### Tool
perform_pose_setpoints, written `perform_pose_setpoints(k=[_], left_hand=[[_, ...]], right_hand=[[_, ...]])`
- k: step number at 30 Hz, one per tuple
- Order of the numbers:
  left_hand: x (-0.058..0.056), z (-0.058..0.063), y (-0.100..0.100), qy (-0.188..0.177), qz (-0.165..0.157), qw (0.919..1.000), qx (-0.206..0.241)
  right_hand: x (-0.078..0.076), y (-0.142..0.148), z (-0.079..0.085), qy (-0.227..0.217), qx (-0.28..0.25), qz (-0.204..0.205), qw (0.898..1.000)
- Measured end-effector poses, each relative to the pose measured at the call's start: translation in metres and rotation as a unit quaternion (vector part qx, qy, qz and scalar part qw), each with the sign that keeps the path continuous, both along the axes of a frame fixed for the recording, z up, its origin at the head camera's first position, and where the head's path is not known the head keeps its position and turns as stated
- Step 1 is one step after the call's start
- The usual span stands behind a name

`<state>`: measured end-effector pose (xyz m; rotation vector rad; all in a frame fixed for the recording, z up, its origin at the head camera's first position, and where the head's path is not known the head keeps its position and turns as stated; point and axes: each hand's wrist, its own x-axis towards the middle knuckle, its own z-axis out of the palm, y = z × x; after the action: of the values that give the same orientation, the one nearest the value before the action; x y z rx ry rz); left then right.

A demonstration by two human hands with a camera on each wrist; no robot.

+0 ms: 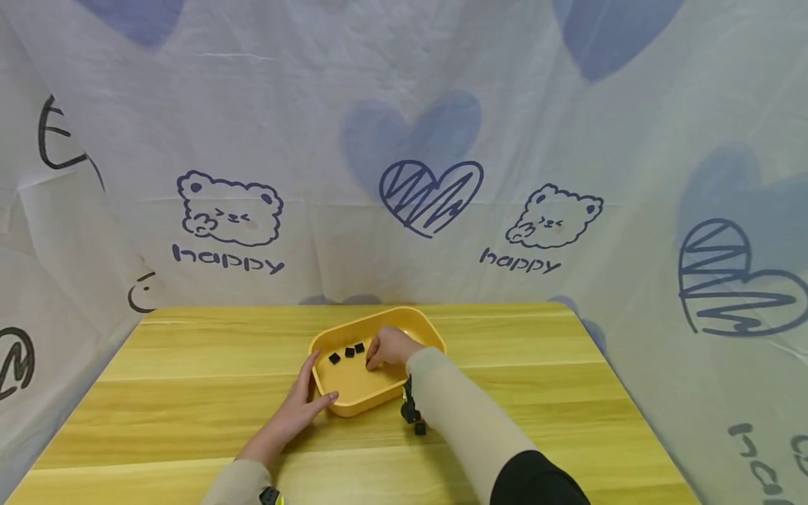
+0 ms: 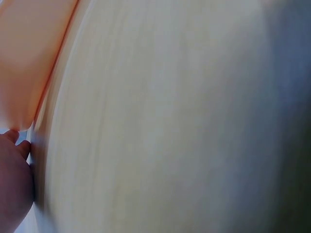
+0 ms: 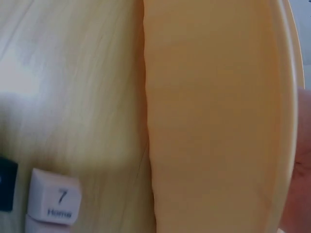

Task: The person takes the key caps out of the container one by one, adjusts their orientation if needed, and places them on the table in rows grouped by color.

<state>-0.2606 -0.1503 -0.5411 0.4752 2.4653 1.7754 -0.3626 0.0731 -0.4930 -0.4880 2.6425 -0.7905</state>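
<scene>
A yellow tray [image 1: 360, 407] stands on the table, with several black keycaps [image 1: 350, 352] in its left half. My left hand [image 1: 297, 407] rests against the tray's near left corner, thumb at the rim and straight fingers along the outer wall. Over the tray floor, my right hand [image 1: 393, 346] has its fingertips bent down, pinching what looks like a small dark keycap [image 1: 369, 362], mostly hidden by the fingers. The right wrist view shows the tray's outer wall [image 3: 218, 116], with only a sliver of that hand beyond the rim.
Outside the tray, below the right forearm, a black keycap [image 1: 419, 428] lies on the wooden table [image 1: 536, 393]. A white keycap marked 7 Home [image 3: 54, 196] and a dark keycap [image 3: 7, 184] are beside the tray. A printed cloth [image 1: 328, 231] hangs behind.
</scene>
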Motion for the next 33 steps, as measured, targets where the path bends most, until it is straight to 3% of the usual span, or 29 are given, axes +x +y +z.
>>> perform_pose_setpoints(k=[6, 14, 18, 23, 27, 33], left_hand=[[0.0, 0.002, 0.001, -0.007, -0.003, 1.0, 0.0], [-0.001, 0.001, 0.001, -0.009, -0.008, 0.9999, 0.0], [-0.002, 0.002, 0.0, 0.0, -0.01, 0.9999, 0.012], [-0.001, 0.005, 0.001, -0.021, -0.016, 0.9996, 0.014], [-0.001, 0.005, 0.002, -0.02, -0.016, 0.9995, 0.017], [-0.001, 0.006, 0.002, -0.012, -0.021, 0.9994, 0.025]], right_hand=[[0.003, 0.005, 0.004, -0.008, -0.023, 0.056, 0.998], [0.012, 0.013, 0.018, 0.021, -0.03, 0.117, 0.992], [0.02, 0.019, 0.025, 0.052, -0.021, 0.147, 0.988], [0.033, 0.029, 0.034, 0.111, -0.003, 0.189, 0.976], [0.042, 0.041, 0.041, 0.136, -0.024, 0.202, 0.97], [0.057, 0.062, 0.047, 0.166, -0.06, 0.187, 0.966]])
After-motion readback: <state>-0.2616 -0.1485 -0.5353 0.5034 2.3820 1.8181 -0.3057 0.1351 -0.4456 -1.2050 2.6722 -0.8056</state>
